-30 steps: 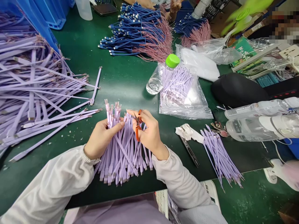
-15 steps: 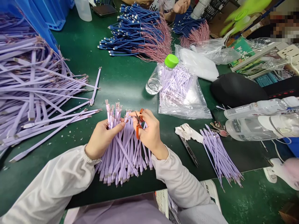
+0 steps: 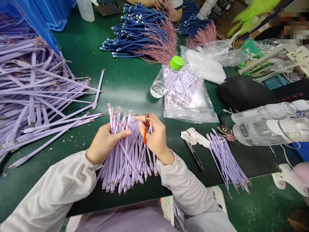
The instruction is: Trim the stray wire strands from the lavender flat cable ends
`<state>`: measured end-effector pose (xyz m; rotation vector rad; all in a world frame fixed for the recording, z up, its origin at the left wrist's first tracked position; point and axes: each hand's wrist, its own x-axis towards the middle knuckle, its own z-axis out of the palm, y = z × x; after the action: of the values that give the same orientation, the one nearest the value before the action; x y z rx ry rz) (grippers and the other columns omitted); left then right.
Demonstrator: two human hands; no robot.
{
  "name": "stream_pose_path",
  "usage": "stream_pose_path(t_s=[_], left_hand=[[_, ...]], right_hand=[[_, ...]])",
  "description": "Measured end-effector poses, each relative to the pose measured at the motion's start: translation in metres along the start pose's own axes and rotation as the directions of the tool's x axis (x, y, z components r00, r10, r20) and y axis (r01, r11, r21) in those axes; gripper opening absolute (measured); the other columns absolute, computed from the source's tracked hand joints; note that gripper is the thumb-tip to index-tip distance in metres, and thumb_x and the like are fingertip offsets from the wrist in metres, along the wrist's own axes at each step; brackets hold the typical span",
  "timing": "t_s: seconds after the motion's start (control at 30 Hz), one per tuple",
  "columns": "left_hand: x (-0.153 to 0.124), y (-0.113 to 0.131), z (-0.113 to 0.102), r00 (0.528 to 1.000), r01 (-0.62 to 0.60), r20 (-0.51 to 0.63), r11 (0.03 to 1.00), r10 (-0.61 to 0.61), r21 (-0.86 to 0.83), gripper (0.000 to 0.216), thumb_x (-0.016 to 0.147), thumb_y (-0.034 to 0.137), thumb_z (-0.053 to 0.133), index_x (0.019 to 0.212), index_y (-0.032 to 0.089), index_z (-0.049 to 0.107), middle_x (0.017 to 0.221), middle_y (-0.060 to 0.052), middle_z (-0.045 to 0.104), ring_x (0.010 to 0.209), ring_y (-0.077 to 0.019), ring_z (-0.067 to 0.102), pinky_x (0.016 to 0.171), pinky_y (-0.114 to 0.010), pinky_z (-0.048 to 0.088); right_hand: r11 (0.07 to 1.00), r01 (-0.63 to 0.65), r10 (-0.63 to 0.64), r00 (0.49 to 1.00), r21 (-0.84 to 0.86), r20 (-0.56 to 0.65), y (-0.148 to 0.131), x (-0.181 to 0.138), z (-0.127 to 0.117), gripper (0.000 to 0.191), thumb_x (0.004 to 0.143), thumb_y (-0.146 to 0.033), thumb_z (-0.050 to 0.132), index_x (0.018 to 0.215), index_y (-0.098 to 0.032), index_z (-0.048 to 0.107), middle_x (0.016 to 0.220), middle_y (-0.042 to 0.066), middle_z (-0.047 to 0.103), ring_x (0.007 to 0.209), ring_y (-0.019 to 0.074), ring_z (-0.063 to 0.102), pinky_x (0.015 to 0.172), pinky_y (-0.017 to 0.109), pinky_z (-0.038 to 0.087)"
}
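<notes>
Dozens of lilac cables point(image 3: 31, 93) lay in a loose pile at the far left, apparently still to be handled. Next, the left hand point(image 3: 102, 141) had thumb and fingers clamped on the cable bunch point(image 3: 127, 154), which lay on the green table point(image 3: 127, 77), its frayed wire ends pointing away; work on it looked unfinished. Fingers of the right hand point(image 3: 155, 133) were closed around orange-handled scissors point(image 3: 145, 133) beside those ends. Farther right, a smaller bundle point(image 3: 227, 159) lay apart, perhaps done, though I couldn't tell.
</notes>
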<state>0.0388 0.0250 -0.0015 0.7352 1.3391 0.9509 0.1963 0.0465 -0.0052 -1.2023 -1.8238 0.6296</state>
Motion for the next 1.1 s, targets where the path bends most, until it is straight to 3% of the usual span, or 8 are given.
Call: stream_pose_path(t_s=[0.17, 0.3, 0.5, 0.6, 0.7, 0.8, 0.9, 1.1], left_hand=[[0.0008, -0.0018, -0.0003, 0.999, -0.018, 0.027, 0.999, 0.018, -0.030, 0.053, 0.049, 0.044, 0.083, 0.090, 0.014, 0.068, 0.095, -0.009, 0.072, 0.090, -0.0278, 0.065, 0.083, -0.038, 0.049], [0.0005, -0.0002, 0.0006, 1.000, -0.010, 0.012, 0.999, 0.010, -0.037, 0.054, 0.047, 0.044, 0.084, 0.089, 0.015, 0.069, 0.095, -0.008, 0.073, 0.091, -0.0276, 0.065, 0.084, -0.037, 0.049], [0.0011, -0.0018, 0.0008, 0.999, -0.043, 0.015, 0.999, 0.043, 0.027, 0.050, 0.051, 0.047, 0.082, 0.088, 0.015, 0.070, 0.092, -0.008, 0.073, 0.091, -0.0281, 0.065, 0.083, -0.037, 0.049], [0.0006, -0.0029, 0.0006, 0.997, -0.075, 0.018, 0.994, 0.074, 0.079, 0.047, 0.054, 0.048, 0.080, 0.087, 0.015, 0.071, 0.092, -0.008, 0.073, 0.091, -0.0284, 0.064, 0.083, -0.037, 0.049], [-0.0006, -0.0021, 0.0008, 0.998, -0.062, -0.004, 0.993, 0.063, 0.101, 0.043, 0.059, 0.052, 0.075, 0.081, 0.015, 0.071, 0.089, -0.008, 0.073, 0.087, -0.0285, 0.065, 0.080, -0.037, 0.049], [-0.0010, -0.0016, 0.0008, 0.998, -0.063, -0.007, 0.990, 0.065, 0.124, 0.044, 0.062, 0.053, 0.073, 0.085, 0.015, 0.071, 0.091, -0.009, 0.073, 0.087, -0.0284, 0.064, 0.077, -0.036, 0.050], [-0.0005, -0.0022, 0.0004, 0.998, -0.062, -0.006, 0.989, 0.063, 0.138, 0.046, 0.061, 0.053, 0.074, 0.088, 0.015, 0.071, 0.095, -0.009, 0.072, 0.088, -0.0286, 0.064, 0.075, -0.035, 0.050], [-0.0007, -0.0025, 0.0008, 0.998, -0.047, -0.026, 0.989, 0.051, 0.139, 0.047, 0.058, 0.054, 0.075, 0.083, 0.014, 0.070, 0.091, -0.009, 0.072, 0.086, -0.0290, 0.064, 0.073, -0.034, 0.050]], right_hand=[[0.995, 0.090, -0.094, 0.993, 0.052, 0.070, -0.0023, -0.0025, 0.0026, 0.022, 0.079, -0.011, 0.050, 0.090, -0.021, 0.066, 0.071, 0.001, 0.054, 0.066, 0.0141, 0.050, 0.063, 0.029, 0.044], [0.993, 0.103, -0.106, 0.993, 0.055, 0.044, -0.0030, -0.0024, 0.0033, 0.020, 0.079, -0.011, 0.049, 0.083, -0.020, 0.066, 0.067, 0.001, 0.051, 0.065, 0.0141, 0.049, 0.061, 0.028, 0.044], [0.983, -0.113, 0.099, 0.990, 0.145, 0.100, -0.0093, 0.0014, 0.0051, 0.006, 0.079, -0.021, 0.057, 0.075, -0.019, 0.060, 0.069, -0.001, 0.052, 0.064, 0.0117, 0.050, 0.061, 0.026, 0.043], [0.960, -0.220, 0.197, 0.970, 0.173, 0.144, -0.0086, 0.0036, 0.0052, 0.012, 0.077, -0.023, 0.060, 0.067, -0.018, 0.056, 0.067, -0.002, 0.051, 0.062, 0.0105, 0.048, 0.060, 0.024, 0.041], [0.959, -0.254, 0.246, 0.966, 0.125, 0.078, -0.0050, 0.0046, 0.0021, 0.012, 0.078, -0.023, 0.057, 0.068, -0.017, 0.055, 0.068, -0.001, 0.051, 0.062, 0.0109, 0.048, 0.060, 0.025, 0.041], [0.979, -0.194, 0.195, 0.981, 0.054, -0.017, -0.0039, 0.0046, -0.0018, 0.010, 0.082, -0.022, 0.054, 0.083, -0.018, 0.062, 0.072, 0.000, 0.051, 0.064, 0.0114, 0.048, 0.061, 0.025, 0.042], [0.997, -0.072, 0.073, 0.997, 0.012, -0.023, -0.0060, 0.0042, -0.0037, 0.020, 0.084, -0.019, 0.051, 0.097, -0.021, 0.065, 0.074, 0.001, 0.051, 0.065, 0.0124, 0.049, 0.064, 0.027, 0.044], [1.000, -0.004, 0.004, 0.999, 0.005, -0.048, -0.0073, 0.0029, -0.0024, 0.017, 0.082, -0.014, 0.051, 0.085, -0.021, 0.067, 0.072, 0.002, 0.053, 0.068, 0.0147, 0.052, 0.063, 0.029, 0.046]])
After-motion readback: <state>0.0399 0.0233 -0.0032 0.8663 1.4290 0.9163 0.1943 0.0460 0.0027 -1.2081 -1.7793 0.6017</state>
